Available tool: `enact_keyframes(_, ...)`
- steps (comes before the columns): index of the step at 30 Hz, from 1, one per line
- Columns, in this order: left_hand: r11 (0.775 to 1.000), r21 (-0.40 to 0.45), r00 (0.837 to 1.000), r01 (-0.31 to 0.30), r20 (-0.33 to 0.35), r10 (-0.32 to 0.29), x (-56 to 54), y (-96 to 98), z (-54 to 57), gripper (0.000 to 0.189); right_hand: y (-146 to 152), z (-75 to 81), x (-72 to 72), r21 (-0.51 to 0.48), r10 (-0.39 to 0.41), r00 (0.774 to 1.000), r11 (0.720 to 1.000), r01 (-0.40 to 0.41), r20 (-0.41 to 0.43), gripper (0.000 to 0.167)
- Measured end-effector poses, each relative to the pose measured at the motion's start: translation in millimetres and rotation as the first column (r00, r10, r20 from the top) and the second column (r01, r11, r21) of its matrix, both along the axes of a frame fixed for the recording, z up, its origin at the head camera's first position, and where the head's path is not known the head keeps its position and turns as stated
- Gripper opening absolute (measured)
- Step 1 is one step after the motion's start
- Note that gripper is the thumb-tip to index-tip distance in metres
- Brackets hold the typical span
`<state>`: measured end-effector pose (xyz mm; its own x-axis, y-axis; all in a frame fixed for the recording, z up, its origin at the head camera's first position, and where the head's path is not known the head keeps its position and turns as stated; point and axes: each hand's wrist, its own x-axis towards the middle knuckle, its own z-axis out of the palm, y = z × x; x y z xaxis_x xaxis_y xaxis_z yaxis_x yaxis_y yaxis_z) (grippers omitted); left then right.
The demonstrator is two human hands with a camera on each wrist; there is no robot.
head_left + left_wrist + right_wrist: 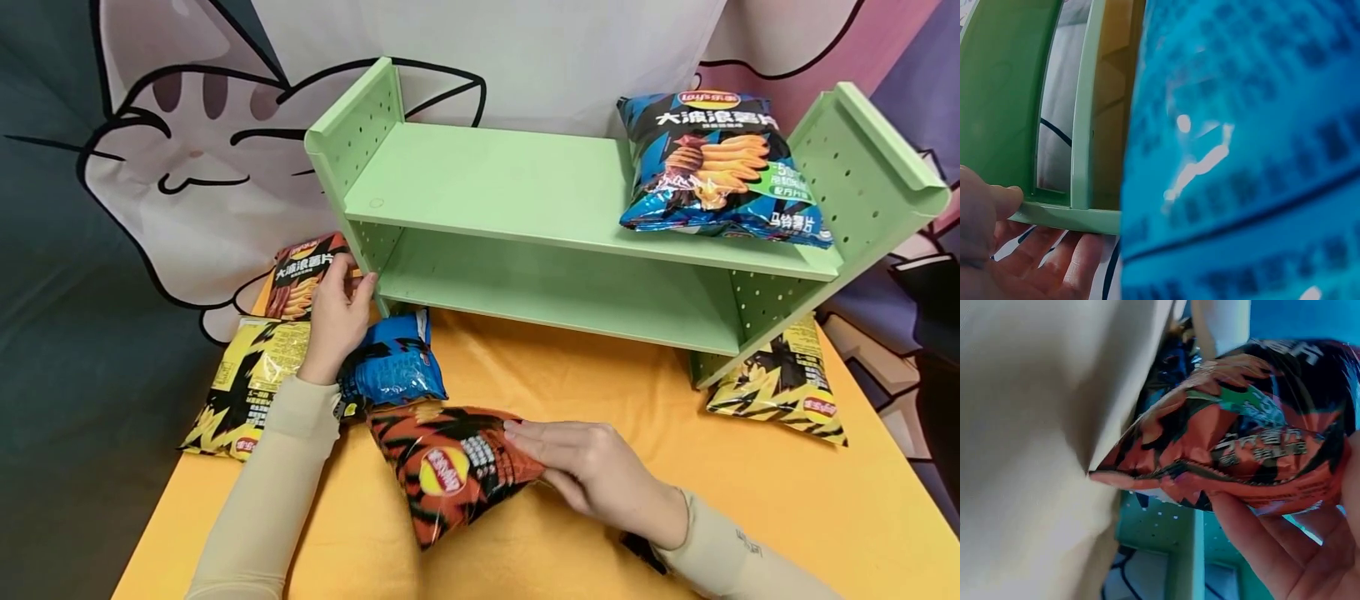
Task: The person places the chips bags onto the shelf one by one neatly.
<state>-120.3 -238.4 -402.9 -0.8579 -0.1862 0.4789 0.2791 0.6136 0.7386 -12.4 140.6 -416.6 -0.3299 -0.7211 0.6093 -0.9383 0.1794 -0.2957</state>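
My right hand (607, 475) holds a red-and-black chip bag (457, 462) by its right end, tilted over the yellow cloth. In the right wrist view the thumb and fingers pinch the edge of this chip bag (1260, 444). My left hand (341, 312) is at the left side panel of a green two-tier shelf (495, 175). The left wrist view shows its thumb and fingers (1082, 265) on either side of the panel's edge. A blue chip bag (397, 362) lies beside the left wrist and fills much of that wrist's view.
Another blue chip bag (712, 171) rests on the upper tier, at the right. Left of the shelf lie a yellow chip bag (251, 375) and a second red chip bag (288, 287). One more yellow chip bag (787, 383) lies by the shelf's right foot. A cartoon-print curtain (202, 183) hangs behind.
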Motion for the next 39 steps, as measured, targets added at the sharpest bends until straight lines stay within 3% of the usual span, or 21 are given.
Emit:
enact_keyframes(3, 1.0, -0.004, 1.0, 0.0, 0.001, 0.0, 0.0, 0.1, 0.1, 0.027, 2.5, 1.7, -3.7, -0.108, 0.021, 0.987, 0.994, -0.004, 0.157, 0.033)
enact_keyframes(6, 1.0, -0.007, 1.0, 0.0, -0.001, 0.0, -0.1, 0.5, 0.3, 0.027, 4.6, 1.3, -6.2, -0.201, 0.031, 0.95, 0.979, 0.034, 0.311, 0.035)
enact_keyframes(8, 1.0, -0.007, 1.0, 0.0, -0.001, 0.0, 0.0, 1.0, 0.4, 0.028, 6.4, -0.3, -6.5, -0.226, 0.025, 0.905, 0.971, 0.079, 0.425, 0.031)
enact_keyframes(10, 1.0, -0.004, 1.0, -0.001, -0.002, 0.001, 0.3, 1.6, 0.5, 0.028, 8.1, -3.4, -5.9, -0.235, 0.03, 0.828, 0.964, 0.123, 0.559, 0.026)
enact_keyframes(11, 1.0, -0.003, 1.0, -0.002, -0.003, 0.002, 0.4, 2.0, 0.5, 0.028, 8.8, -5.6, -5.4, -0.228, 0.03, 0.775, 0.962, 0.148, 0.631, 0.023)
enact_keyframes(13, 1.0, 0.001, 1.0, -0.001, -0.005, 0.001, 0.7, 2.9, 0.6, 0.028, 9.8, -10.7, -4.5, -0.199, 0.026, 0.642, 0.96, 0.198, 0.766, 0.019)
enact_keyframes(16, 1.0, 0.001, 1.0, -0.005, -0.007, 0.005, 0.8, 3.9, 0.4, 0.028, 11.2, -20.2, -4.2, -0.164, 0.061, 0.394, 0.958, 0.235, 0.917, 0.021)
enact_keyframes(19, 1.0, -0.004, 1.0, -0.007, -0.009, 0.007, 0.5, 4.5, -0.1, 0.027, 14.5, -30.9, -4.6, -0.148, 0.12, 0.131, 0.962, 0.231, 0.984, 0.026)
enact_keyframes(20, 1.0, -0.006, 1.0, -0.009, -0.009, 0.009, 0.3, 4.6, -0.3, 0.027, 16.2, -34.6, -4.9, -0.143, 0.134, 0.057, 0.963, 0.228, 0.989, 0.026)
enact_keyframes(22, 1.0, -0.011, 1.0, -0.012, -0.01, 0.012, 0.0, 4.7, -0.7, 0.027, 19.7, -41.8, -5.6, -0.12, 0.135, -0.054, 0.966, 0.229, 0.989, 0.026)
enact_keyframes(23, 1.0, -0.012, 1.0, -0.012, -0.01, 0.012, -0.2, 4.7, -0.9, 0.027, 21.4, -45.2, -6.0, -0.104, 0.129, -0.096, 0.967, 0.233, 0.987, 0.026)
enact_keyframes(24, 1.0, -0.014, 1.0, -0.014, -0.009, 0.014, -0.2, 4.7, -1.1, 0.027, 22.9, -48.2, -6.6, -0.083, 0.115, -0.124, 0.967, 0.242, 0.986, 0.026)
enact_keyframes(26, 1.0, -0.015, 1.0, -0.016, -0.009, 0.016, 0.0, 4.6, -1.3, 0.027, 26.0, -53.2, -7.5, -0.024, 0.057, -0.123, 0.966, 0.256, 0.991, 0.027)
enact_keyframes(27, 1.0, -0.015, 1.0, -0.016, -0.007, 0.016, 0.4, 4.6, -1.4, 0.027, 27.6, -54.9, -8.1, 0.019, 0.008, -0.1, 0.965, 0.263, 0.995, 0.029)
enact_keyframes(29, 1.0, -0.013, 1.0, -0.017, -0.006, 0.017, 1.0, 4.5, -1.4, 0.027, 30.9, -57.0, -10.3, 0.106, -0.108, -0.008, 0.957, 0.268, 0.994, 0.036)
enact_keyframes(31, 1.0, -0.011, 1.0, -0.018, -0.008, 0.018, 1.6, 4.5, -1.2, 0.027, 35.1, -56.7, -14.3, 0.206, -0.245, 0.114, 0.939, 0.276, 0.963, 0.043)
enact_keyframes(33, 1.0, -0.01, 1.0, -0.018, -0.011, 0.018, 1.9, 4.5, -0.9, 0.027, 39.8, -54.6, -20.9, 0.289, -0.356, 0.214, 0.913, 0.289, 0.91, 0.046)
enact_keyframes(36, 1.0, -0.009, 1.0, -0.015, -0.014, 0.015, 1.7, 4.6, -0.6, 0.027, 47.2, -47.2, -34.1, 0.367, -0.451, 0.312, 0.883, 0.294, 0.836, 0.048)
enact_keyframes(37, 1.0, -0.008, 1.0, -0.014, -0.014, 0.014, 1.5, 4.7, -0.5, 0.027, 49.3, -43.1, -38.1, 0.388, -0.475, 0.339, 0.873, 0.295, 0.812, 0.043)
enact_keyframes(39, 1.0, -0.007, 1.0, -0.015, -0.013, 0.015, 1.5, 4.7, -0.4, 0.026, 51.6, -32.4, -45.4, 0.453, -0.549, 0.414, 0.835, 0.312, 0.726, 0.033)
